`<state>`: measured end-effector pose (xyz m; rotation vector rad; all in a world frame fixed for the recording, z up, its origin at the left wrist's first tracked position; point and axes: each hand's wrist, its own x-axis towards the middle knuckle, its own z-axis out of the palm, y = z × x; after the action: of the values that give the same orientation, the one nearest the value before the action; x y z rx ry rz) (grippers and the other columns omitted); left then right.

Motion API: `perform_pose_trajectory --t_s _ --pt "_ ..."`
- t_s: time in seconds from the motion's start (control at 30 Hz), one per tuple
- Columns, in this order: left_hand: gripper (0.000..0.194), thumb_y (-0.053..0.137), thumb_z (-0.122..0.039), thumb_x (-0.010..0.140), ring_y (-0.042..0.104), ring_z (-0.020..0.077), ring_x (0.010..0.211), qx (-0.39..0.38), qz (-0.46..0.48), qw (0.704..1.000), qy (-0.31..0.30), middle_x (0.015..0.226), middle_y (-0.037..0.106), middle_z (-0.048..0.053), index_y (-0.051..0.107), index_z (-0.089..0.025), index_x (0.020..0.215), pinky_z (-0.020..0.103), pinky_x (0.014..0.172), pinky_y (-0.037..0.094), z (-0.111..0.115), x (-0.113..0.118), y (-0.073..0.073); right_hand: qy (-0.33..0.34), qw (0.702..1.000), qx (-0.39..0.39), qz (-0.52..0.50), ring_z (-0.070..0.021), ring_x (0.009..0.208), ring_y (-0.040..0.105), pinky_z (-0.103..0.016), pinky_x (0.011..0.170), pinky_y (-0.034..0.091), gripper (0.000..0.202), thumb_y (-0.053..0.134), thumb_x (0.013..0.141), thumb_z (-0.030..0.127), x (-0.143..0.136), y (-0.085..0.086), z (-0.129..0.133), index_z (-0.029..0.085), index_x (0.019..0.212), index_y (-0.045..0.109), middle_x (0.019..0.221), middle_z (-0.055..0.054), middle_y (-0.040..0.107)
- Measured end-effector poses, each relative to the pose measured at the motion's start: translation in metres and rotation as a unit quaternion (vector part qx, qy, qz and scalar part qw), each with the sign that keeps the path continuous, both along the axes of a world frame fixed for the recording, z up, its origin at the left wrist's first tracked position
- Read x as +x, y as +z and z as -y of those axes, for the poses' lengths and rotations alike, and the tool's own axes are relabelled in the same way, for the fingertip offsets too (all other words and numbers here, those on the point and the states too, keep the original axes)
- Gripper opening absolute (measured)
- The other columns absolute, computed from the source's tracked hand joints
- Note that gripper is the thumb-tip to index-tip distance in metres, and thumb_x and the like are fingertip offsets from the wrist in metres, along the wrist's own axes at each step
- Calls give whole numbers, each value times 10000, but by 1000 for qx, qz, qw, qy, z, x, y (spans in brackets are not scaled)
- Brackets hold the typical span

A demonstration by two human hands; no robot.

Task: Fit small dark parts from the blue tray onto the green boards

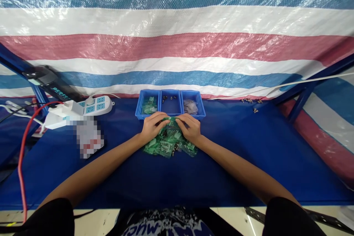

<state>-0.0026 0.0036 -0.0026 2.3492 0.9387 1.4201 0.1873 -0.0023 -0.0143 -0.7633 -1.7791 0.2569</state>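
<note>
At far left, a red cable (pixel 22 166) is draped over the table (pixel 226 184) edge. Behind it, a black case (pixel 62 90) is leaned near the sheet (pixel 177 46), and a power strip (pixel 95 107) is loaded with plugs. Below the strip, a blurred object (pixel 89 138) is laid, left of the left forearm. A green packet (pixel 173 119) is pinched between the fingertips of the left hand (pixel 152 128) and right hand (pixel 190 127), held above a pile of packets (pixel 166 146). Just beyond, three bins are lined up: the left (pixel 138 106) is stocked with green packets, the middle (pixel 172 108) with small dark parts, the right (pixel 202 107) with clear bags. Farther right, metal bits (pixel 254 110) are scattered under a white cord (pixel 306 80).
</note>
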Motion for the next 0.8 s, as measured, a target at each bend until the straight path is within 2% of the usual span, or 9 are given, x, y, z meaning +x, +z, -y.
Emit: perform_pose_trajectory --t_s 0.1,0.23,0.37,0.47,0.63,0.8 --pt "131 607 -252 853 589 106 625 17 -2 1000 0 874 677 76 661 -142 899 223 572 502 0 0 0 -10 1000 -2 6 -159 672 631 -292 622 530 132 535 889 207 0 -2 1 173 907 661 764 -59 676" --pt "121 608 -240 853 623 127 703 23 -5 1000 5 894 681 79 666 -146 903 218 594 506 1 0 0 -20 1000 6 11 -143 604 610 -272 582 512 131 540 887 200 -1 -3 1 171 918 664 714 -44 670" --pt "137 610 -252 853 614 116 617 21 -12 1000 14 746 685 44 671 -140 905 214 583 498 1 1 0 -20 1000 9 20 -134 566 588 -260 552 491 129 545 883 190 0 -3 2 162 923 665 674 -35 655" --pt "146 609 -260 855 601 104 554 26 -14 999 20 685 682 26 676 -139 899 204 561 490 1 1 -1 -18 1000 2 19 -139 574 595 -263 555 492 131 544 885 203 0 -3 2 164 916 665 680 -38 657" --pt "158 593 -273 866 629 118 582 29 -19 999 22 699 695 27 677 -150 919 208 572 503 1 0 -2 3 1000 -2 21 -143 584 600 -266 557 498 153 515 894 214 1 -4 1 164 933 654 690 -41 649" --pt "166 588 -284 870 621 115 563 40 -24 999 15 690 693 28 677 -154 921 209 559 504 1 -1 -3 23 999 -7 36 -161 671 625 -286 618 523 156 490 899 216 0 -4 0 168 946 631 789 -67 667"
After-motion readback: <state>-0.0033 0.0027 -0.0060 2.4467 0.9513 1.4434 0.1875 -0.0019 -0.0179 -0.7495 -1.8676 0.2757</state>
